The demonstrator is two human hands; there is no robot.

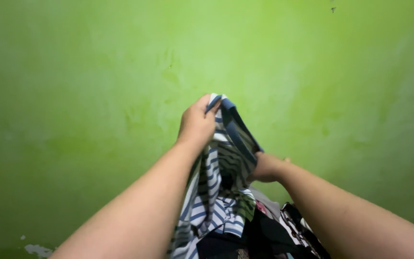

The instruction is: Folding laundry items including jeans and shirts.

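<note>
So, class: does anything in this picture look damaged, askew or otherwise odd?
Yes: low on the green wall, at the bottom left, a patch of flaked paint shows grey. The left hand and right hand hold a bunched, twisted striped garment above a heap of clothes.

bright green wall (pixel 97 72) — evenly lit, paint chipped (bottom left corner).

green wall (pixel 97 72) close ahead, bare, blocks forward reach. striped garment (pixel 221 182) hangs between left hand (pixel 196 125) and right hand (pixel 266 168), fills gap between forearms. heap of dark clothes (pixel 269 235) below, bars way down at lower middle. open air left of left arm and right of right arm.
</note>
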